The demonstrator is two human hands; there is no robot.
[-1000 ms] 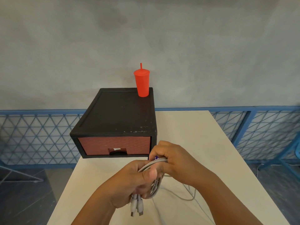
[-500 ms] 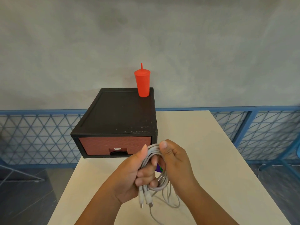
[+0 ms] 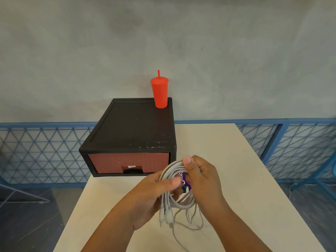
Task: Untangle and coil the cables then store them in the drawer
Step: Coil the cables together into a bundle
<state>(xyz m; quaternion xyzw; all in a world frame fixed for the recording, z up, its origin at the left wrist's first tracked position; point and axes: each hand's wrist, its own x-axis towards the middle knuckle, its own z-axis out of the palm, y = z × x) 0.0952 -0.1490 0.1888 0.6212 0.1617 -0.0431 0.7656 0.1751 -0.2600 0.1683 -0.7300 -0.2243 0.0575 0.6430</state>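
A coil of white cables (image 3: 175, 171) is held above the cream table (image 3: 236, 179), just in front of the drawer unit. My left hand (image 3: 151, 195) grips the coil's left side, thumb across the strands. My right hand (image 3: 201, 177) pinches its top and right side. Two plug ends (image 3: 166, 218) hang below the left hand, and loose strands trail down to the table. A purple tag (image 3: 185, 180) shows inside the coil. The black drawer unit (image 3: 134, 128) has its reddish drawer front (image 3: 127, 162) shut.
A red tumbler (image 3: 160, 91) with a straw stands on the back right corner of the drawer unit. Blue mesh railing (image 3: 294, 142) runs behind and beside the table. The table's left edge drops to a dark floor (image 3: 27, 215).
Both hands have lifted the coil and turned it. The loops now form a rounder, wider ring, and the right hand has shifted from covering the coil to pinching its top.
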